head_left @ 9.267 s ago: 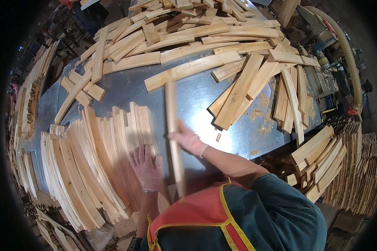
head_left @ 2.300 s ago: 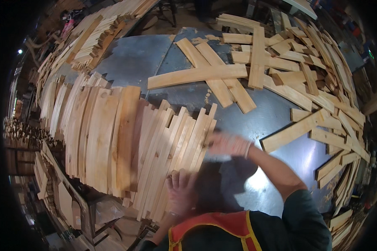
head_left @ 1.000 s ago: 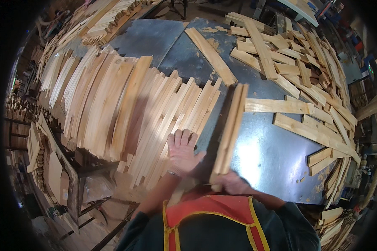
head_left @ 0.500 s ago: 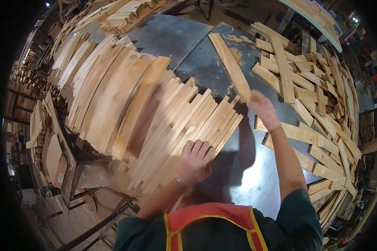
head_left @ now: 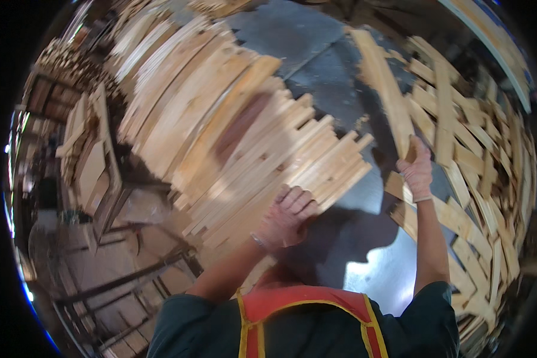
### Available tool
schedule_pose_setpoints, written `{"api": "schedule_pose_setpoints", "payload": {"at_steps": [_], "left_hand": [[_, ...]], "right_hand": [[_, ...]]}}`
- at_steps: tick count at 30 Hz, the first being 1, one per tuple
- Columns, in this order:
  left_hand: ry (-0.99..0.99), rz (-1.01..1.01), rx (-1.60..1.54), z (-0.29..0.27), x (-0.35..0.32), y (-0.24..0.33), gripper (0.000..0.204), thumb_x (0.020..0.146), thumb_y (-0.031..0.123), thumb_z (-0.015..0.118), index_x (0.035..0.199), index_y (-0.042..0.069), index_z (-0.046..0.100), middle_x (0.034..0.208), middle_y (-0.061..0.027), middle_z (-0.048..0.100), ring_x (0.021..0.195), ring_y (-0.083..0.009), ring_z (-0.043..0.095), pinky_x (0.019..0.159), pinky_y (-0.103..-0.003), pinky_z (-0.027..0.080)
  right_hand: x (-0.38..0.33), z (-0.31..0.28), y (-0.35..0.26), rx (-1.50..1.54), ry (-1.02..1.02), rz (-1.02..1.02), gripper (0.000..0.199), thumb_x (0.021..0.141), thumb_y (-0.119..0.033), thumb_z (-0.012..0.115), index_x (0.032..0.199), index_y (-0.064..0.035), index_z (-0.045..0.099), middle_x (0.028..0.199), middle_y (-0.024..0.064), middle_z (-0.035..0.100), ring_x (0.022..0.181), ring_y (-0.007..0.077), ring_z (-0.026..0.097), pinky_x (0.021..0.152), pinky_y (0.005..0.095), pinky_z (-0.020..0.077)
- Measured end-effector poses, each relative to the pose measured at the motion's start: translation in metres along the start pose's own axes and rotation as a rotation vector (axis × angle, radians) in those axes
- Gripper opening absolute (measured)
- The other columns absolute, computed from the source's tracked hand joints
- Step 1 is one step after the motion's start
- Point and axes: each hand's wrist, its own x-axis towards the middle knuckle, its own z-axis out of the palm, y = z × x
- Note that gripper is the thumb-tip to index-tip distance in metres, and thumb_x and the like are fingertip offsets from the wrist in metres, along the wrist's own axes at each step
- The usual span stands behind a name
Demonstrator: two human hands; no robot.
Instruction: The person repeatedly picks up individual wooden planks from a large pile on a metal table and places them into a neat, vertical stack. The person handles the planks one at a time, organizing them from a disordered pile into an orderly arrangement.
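My right hand [head_left: 416, 170], in a light work glove, grips the near end of a long wooden board [head_left: 385, 89]. The board slants away over the dark metal table [head_left: 316, 71]. Close to the near right edge of a row of wooden strips [head_left: 280, 143], my gloved left hand [head_left: 287, 216] lies with its fingers slightly bent and nothing held in them. Its palm is hidden, and whether it touches the strips is hard to tell.
Wider boards [head_left: 191, 101] stand in a row left of the strips. A jumbled heap of loose boards [head_left: 477, 149] covers the table's right side. A metal frame [head_left: 110, 209] stands at the lower left, and a pale beam [head_left: 489, 48] crosses the upper right.
The view has shifted. My right hand has moved right and nearer to me, with the held board now steeper and closer to the heap. My left hand has drawn back slightly from the strips.
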Motion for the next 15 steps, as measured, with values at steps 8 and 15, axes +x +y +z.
{"api": "schedule_pose_setpoints", "payload": {"at_steps": [8, 15], "left_hand": [[-0.209, -0.046, 0.189, 0.004, 0.015, 0.029, 0.07, 0.076, 0.028, 0.081, 0.14, 0.007, 0.061, 0.144, -0.0145, 0.055, 0.131, -0.0311, 0.058, 0.122, -0.049, 0.037], [-0.265, -0.496, -1.101, 0.048, 0.024, 0.134, 0.045, 0.091, 0.02, 0.077, 0.129, 0.001, 0.065, 0.107, -0.0139, 0.077, 0.092, -0.0252, 0.074, 0.083, -0.039, 0.059]], "right_hand": [[-0.208, -0.075, -0.029, 0.041, 0.097, 0.036, 0.072, 0.07, -0.012, 0.078, 0.14, -0.0097, 0.064, 0.132, 0.0246, 0.062, 0.123, 0.0435, 0.062, 0.106, 0.0482, 0.054], [-0.35, -0.08, -0.136, 0.013, -0.022, 0.068, 0.093, 0.076, -0.043, 0.085, 0.152, -0.0043, 0.048, 0.152, 0.0262, 0.047, 0.14, 0.0498, 0.047, 0.12, 0.0544, 0.0405]]}}
